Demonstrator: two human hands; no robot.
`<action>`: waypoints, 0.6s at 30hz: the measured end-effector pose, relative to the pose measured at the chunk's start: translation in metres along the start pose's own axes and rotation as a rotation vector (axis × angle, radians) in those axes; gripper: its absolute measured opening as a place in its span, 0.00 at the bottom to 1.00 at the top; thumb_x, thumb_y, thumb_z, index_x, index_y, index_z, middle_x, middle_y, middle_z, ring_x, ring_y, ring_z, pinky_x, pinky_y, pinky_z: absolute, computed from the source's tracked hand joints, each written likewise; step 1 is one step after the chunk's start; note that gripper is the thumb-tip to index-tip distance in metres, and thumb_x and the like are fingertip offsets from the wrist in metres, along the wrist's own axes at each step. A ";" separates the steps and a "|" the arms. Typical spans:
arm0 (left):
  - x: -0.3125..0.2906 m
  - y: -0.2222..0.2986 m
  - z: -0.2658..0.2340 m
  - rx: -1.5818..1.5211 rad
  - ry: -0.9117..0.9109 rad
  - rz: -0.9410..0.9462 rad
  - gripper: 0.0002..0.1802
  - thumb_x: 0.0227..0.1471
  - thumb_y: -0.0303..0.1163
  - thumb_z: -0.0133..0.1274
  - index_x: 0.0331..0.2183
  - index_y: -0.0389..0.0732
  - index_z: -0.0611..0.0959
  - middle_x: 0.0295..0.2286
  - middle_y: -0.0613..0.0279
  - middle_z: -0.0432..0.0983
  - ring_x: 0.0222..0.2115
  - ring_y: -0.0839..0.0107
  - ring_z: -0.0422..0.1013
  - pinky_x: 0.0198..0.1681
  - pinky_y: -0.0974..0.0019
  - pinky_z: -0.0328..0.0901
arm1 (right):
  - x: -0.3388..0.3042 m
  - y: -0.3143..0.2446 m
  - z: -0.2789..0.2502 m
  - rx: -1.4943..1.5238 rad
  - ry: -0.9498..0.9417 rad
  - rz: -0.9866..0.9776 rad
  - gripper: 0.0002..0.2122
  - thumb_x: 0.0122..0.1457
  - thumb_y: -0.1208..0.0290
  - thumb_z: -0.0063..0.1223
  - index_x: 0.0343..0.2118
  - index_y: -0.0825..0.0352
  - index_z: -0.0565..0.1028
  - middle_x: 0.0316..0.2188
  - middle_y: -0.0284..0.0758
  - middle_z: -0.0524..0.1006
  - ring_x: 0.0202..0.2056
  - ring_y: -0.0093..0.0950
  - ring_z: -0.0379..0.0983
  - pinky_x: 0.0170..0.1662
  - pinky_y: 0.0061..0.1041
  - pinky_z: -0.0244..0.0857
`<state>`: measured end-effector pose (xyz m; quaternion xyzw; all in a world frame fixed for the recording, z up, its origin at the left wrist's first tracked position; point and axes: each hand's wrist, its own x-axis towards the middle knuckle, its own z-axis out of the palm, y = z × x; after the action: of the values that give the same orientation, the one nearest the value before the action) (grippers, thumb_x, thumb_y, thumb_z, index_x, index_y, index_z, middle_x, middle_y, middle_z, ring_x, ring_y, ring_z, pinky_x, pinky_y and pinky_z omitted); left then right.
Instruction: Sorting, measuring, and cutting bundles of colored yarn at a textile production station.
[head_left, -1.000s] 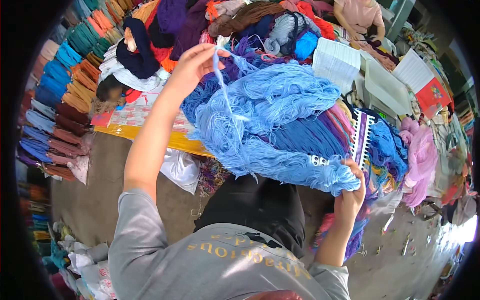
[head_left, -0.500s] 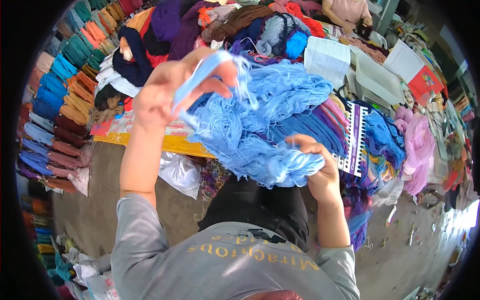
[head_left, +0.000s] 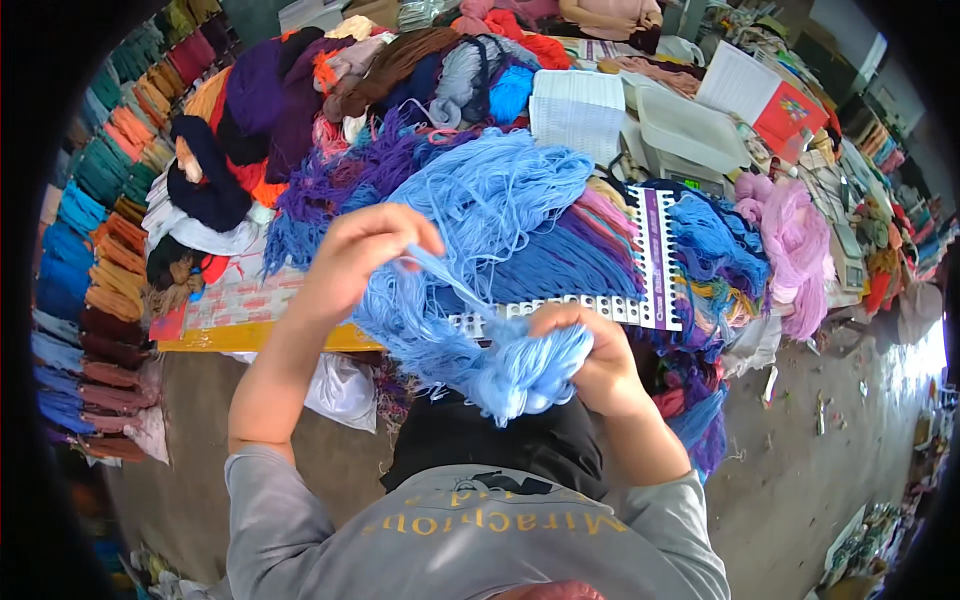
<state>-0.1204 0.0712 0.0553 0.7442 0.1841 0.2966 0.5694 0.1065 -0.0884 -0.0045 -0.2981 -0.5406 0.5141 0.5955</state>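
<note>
My left hand [head_left: 375,250] pinches a few light blue strands and draws them taut up from the bundle. Bunched in my right hand [head_left: 590,360] is the end of a light blue yarn hank [head_left: 535,370], its fingers wrapped round the looped strands at the table's near edge. The rest of the loose light blue yarn [head_left: 470,205] spreads back over the table, on top of purple yarn [head_left: 305,205]. Beside it lie darker blue threads [head_left: 570,260] fixed along a white and purple perforated card [head_left: 656,260].
Piled hanks [head_left: 270,95] cover the table's back left. A stack of white sheets [head_left: 577,112], a clear plastic tray [head_left: 690,130] and pink yarn [head_left: 797,250] lie to the right. Another person [head_left: 610,15] sits across the table. A white bag [head_left: 342,390] rests below the edge.
My left hand has come down and nearer the bundle, its looped strands now pulled into a narrow line. My right hand has shifted slightly left and lower, still gripping the hank. The view has shifted.
</note>
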 end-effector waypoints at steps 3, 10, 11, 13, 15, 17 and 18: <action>0.022 -0.037 0.045 0.153 -0.069 0.263 0.16 0.57 0.40 0.40 0.36 0.39 0.77 0.42 0.59 0.71 0.35 0.71 0.69 0.38 0.63 0.63 | 0.007 -0.027 0.002 -0.273 -0.112 -0.161 0.09 0.51 0.83 0.49 0.36 0.71 0.72 0.35 0.37 0.73 0.38 0.31 0.70 0.44 0.26 0.62; 0.048 -0.057 0.090 0.201 -0.611 -0.238 0.21 0.57 0.44 0.42 0.32 0.33 0.76 0.18 0.67 0.66 0.23 0.81 0.59 0.27 0.71 0.58 | -0.013 -0.096 -0.054 -0.543 0.571 -0.689 0.09 0.50 0.69 0.53 0.30 0.70 0.71 0.30 0.40 0.74 0.35 0.33 0.71 0.41 0.34 0.64; 0.051 -0.056 0.090 0.055 -0.524 -0.286 0.19 0.57 0.43 0.44 0.28 0.35 0.76 0.17 0.72 0.63 0.22 0.85 0.57 0.25 0.75 0.56 | -0.016 -0.101 -0.065 -0.624 0.790 -0.751 0.10 0.51 0.68 0.52 0.31 0.70 0.71 0.31 0.41 0.74 0.36 0.34 0.71 0.42 0.34 0.65; 0.060 -0.068 0.075 -0.062 -0.567 -0.352 0.16 0.56 0.41 0.46 0.26 0.38 0.76 0.17 0.75 0.62 0.21 0.87 0.57 0.22 0.76 0.54 | -0.028 -0.114 -0.085 -0.949 1.162 -0.780 0.13 0.53 0.66 0.49 0.34 0.73 0.71 0.34 0.43 0.74 0.37 0.36 0.72 0.42 0.33 0.67; 0.075 -0.062 0.068 -0.022 -0.597 -0.458 0.14 0.54 0.40 0.48 0.25 0.40 0.76 0.16 0.76 0.61 0.18 0.88 0.57 0.20 0.78 0.53 | -0.032 -0.127 -0.097 -1.225 1.322 -0.741 0.15 0.54 0.65 0.48 0.37 0.74 0.70 0.36 0.44 0.74 0.38 0.37 0.72 0.42 0.33 0.68; 0.082 -0.064 0.059 -0.016 -0.548 -0.403 0.12 0.53 0.39 0.49 0.26 0.41 0.77 0.15 0.76 0.63 0.15 0.87 0.59 0.18 0.79 0.54 | -0.036 -0.148 -0.128 -1.313 1.304 -0.741 0.14 0.54 0.65 0.47 0.36 0.74 0.71 0.35 0.44 0.74 0.37 0.36 0.72 0.41 0.32 0.68; 0.087 -0.057 0.053 -0.017 -0.493 -0.511 0.10 0.52 0.37 0.50 0.27 0.41 0.78 0.16 0.74 0.67 0.15 0.87 0.61 0.17 0.80 0.55 | -0.040 -0.149 -0.131 -1.356 1.293 -0.740 0.14 0.54 0.65 0.47 0.35 0.74 0.71 0.35 0.43 0.74 0.36 0.36 0.72 0.40 0.32 0.68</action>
<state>-0.0165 0.1007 0.0119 0.7187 0.2187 -0.0423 0.6586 0.2793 -0.1431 0.0869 -0.6093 -0.3507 -0.3796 0.6014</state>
